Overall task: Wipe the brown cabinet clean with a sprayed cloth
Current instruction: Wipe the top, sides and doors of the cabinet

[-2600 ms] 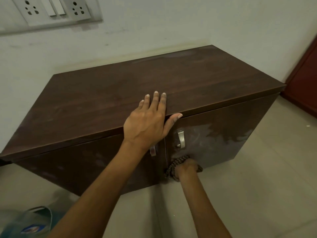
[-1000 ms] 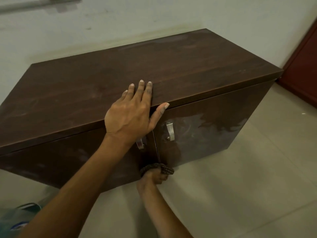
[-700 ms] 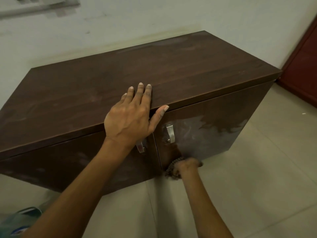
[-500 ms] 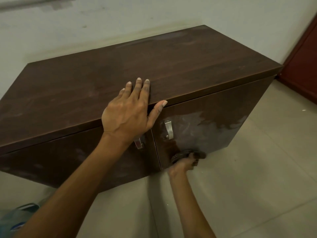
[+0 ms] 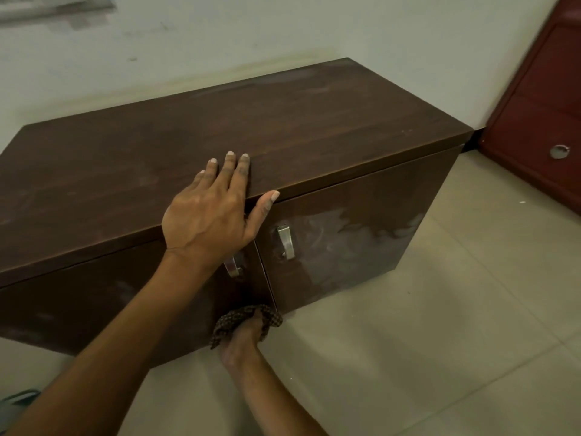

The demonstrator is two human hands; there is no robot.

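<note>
A low brown cabinet [image 5: 314, 127] with two doors and metal handles stands against the wall. My left hand [image 5: 210, 212] lies flat on the front edge of its top, fingers apart, thumb hooked over the edge. My right hand [image 5: 242, 338] grips a dark patterned cloth [image 5: 239, 319] and presses it against the bottom of the doors, near the gap between them. The right door [image 5: 352, 240] shows pale smeared streaks. The right hand's fingers are hidden behind the cloth.
A white wall runs behind the cabinet. A dark red panel with a round metal fitting [image 5: 540, 127] leans at the right. Beige floor tiles [image 5: 440, 341] spread in front. A bluish object [image 5: 15, 401] peeks in at the bottom left corner.
My right hand has slid the cloth left along the bottom of the doors, from under the right door to the gap between them. My left hand has stayed on the top edge.
</note>
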